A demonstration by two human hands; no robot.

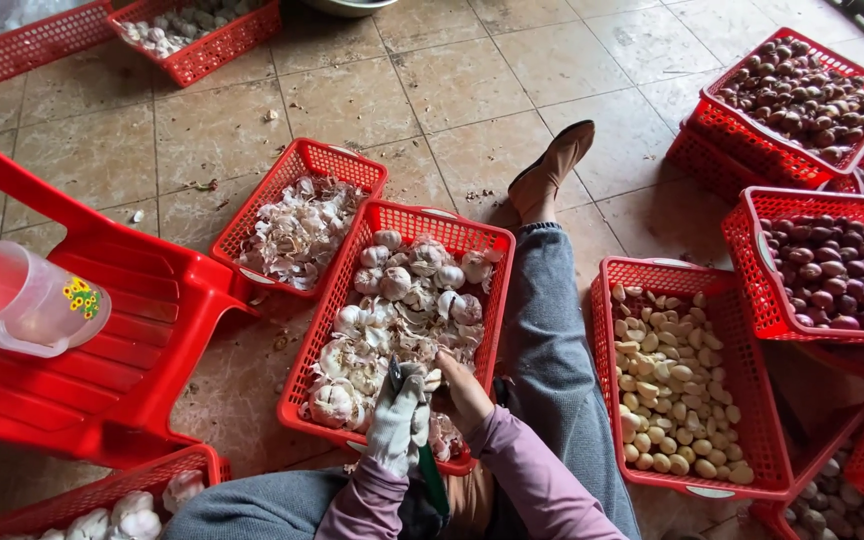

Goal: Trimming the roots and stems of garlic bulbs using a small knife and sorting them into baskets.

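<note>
My left hand (397,420), in a white glove, is closed around a small knife (433,482) with a green handle, its dark blade pointing up. My bare right hand (464,392) touches it from the right and pinches a piece of garlic (432,378). Both hands hover over the near end of a red plastic basket (467,236) filled with whole garlic bulbs and loose papery skins. My legs in grey trousers stretch out to the right of this basket, with a brown shoe (550,168) at the far end.
A red basket of garlic skins (297,230) lies to the left, and one of peeled cloves (677,385) to the right. Baskets of shallots (812,95) stack at the far right. A red plastic chair (102,330) on the left holds a clear jug (22,300). Another garlic basket (102,505) is at the bottom left.
</note>
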